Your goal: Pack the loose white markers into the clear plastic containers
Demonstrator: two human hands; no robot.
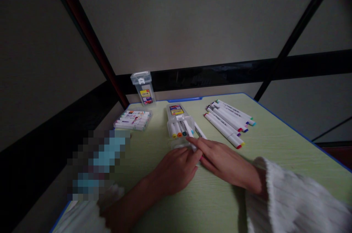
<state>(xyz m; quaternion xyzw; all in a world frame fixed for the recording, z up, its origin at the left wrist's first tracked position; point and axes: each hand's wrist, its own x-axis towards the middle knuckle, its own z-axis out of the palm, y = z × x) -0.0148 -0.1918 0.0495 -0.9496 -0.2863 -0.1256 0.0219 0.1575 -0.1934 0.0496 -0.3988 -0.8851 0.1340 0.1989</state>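
Note:
A white marker (188,129) slants into the mouth of a clear plastic case (169,113), which lies on its side on the table. My left hand (177,168) is closed around the marker's near end, where a bit of pink shows. Over the same end, the fingers of my right hand (224,159) press together on the marker and touch my left fingers. Inside the case are several markers with coloured ends, among them yellow, orange and dark green. Another white marker (200,130) rests on the table just right of the case, partly behind my right hand.
Several white markers (227,117) lie in a loose pile at the right. An upright clear case (141,85) stands at the back left, with a flat pack of markers (133,119) before it. The pale green table (275,134) has a blue edge. Part of the left side is pixelated.

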